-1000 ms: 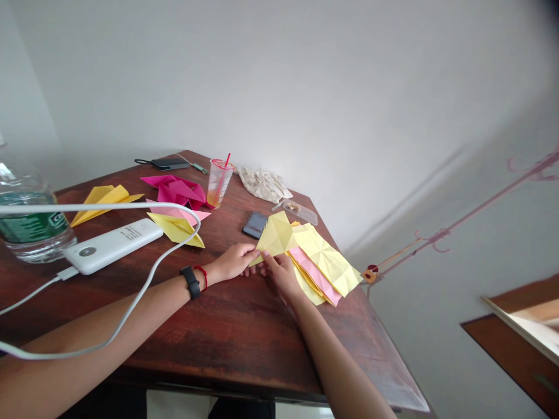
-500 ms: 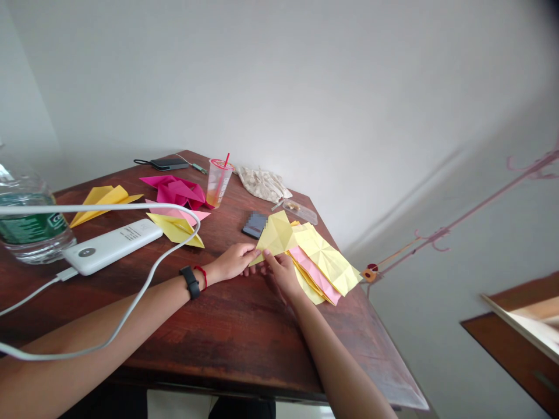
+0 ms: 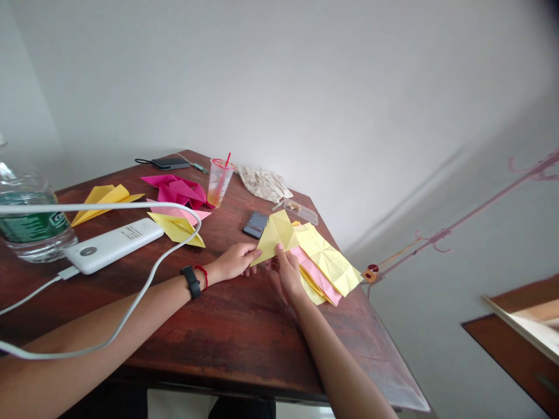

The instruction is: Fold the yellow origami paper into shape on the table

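Crossing the left forearm (image 3: 161, 294), white charging cable (image 3: 140, 297)

Nothing can be read clearly: the green label (image 3: 30, 227) on the water bottle (image 3: 26, 238) has white lettering too blurred to make out, and the dark print on the white power bank (image 3: 113, 245) is too small.

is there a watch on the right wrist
No, the black watch is on the left wrist, and the right wrist looks bare.
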Demonstrator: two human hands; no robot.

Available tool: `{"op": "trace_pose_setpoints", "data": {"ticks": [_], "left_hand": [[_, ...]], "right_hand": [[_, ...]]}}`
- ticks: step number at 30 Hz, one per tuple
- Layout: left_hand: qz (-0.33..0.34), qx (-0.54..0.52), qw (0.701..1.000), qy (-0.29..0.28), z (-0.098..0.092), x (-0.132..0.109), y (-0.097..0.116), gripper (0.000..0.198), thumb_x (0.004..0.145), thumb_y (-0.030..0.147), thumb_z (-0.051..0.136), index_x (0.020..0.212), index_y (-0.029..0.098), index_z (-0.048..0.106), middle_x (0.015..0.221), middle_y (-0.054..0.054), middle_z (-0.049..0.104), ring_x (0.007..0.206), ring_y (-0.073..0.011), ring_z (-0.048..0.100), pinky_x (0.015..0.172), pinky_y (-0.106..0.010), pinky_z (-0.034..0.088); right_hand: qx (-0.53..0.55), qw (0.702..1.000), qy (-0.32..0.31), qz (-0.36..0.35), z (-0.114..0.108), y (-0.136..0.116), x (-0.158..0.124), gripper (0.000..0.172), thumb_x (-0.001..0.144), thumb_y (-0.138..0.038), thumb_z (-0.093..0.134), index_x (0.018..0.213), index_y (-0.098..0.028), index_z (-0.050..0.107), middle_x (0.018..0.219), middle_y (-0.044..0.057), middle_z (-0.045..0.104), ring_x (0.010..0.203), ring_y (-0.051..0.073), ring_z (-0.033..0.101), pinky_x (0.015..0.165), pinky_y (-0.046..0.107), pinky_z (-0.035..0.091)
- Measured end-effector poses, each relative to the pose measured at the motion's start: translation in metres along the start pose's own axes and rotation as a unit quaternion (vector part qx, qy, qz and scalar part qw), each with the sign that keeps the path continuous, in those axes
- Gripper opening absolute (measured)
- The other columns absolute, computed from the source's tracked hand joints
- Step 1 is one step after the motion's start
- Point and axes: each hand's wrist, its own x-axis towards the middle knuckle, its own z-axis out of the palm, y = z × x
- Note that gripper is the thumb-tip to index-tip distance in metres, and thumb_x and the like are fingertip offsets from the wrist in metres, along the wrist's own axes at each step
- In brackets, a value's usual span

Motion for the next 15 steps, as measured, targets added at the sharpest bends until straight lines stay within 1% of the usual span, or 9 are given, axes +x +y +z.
{"op": "trace_pose_setpoints", "data": {"ticks": [5,11,15], "left_hand": [[0.003,0.009,1.0,0.001,-0.0009,0.0008,-0.0016,0.042,0.097,0.051,0.044,0.087,0.014,0.062,0.066,-0.004,0.066,0.051,-0.0136,0.06,0.049,-0.022,0.044],[0.014,0.001,1.0,-0.006,-0.0009,0.0022,-0.0048,0.045,0.096,0.055,0.044,0.084,0.014,0.061,0.066,-0.004,0.065,0.051,-0.0134,0.06,0.049,-0.022,0.046],[0.017,-0.007,1.0,-0.003,-0.0005,0.0015,-0.0032,0.049,0.095,0.059,0.044,0.083,0.015,0.061,0.064,-0.003,0.064,0.051,-0.0131,0.059,0.049,-0.022,0.047]], "right_hand": [[0.015,1.0,-0.007,0.002,0.003,-0.0028,-0.0018,0.057,0.086,-0.068,0.058,0.064,-0.015,0.065,0.052,0.004,0.061,0.05,0.014,0.053,0.053,0.026,0.042],[-0.036,0.999,-0.023,0.015,0.0047,-0.006,-0.0032,0.062,0.085,-0.07,0.057,0.055,-0.015,0.062,0.049,0.004,0.058,0.048,0.014,0.054,0.051,0.026,0.04],[-0.058,0.998,-0.025,0.011,0.0043,-0.0049,-0.003,0.059,0.083,-0.067,0.062,0.055,-0.015,0.062,0.05,0.004,0.059,0.047,0.013,0.053,0.05,0.025,0.038]]}}
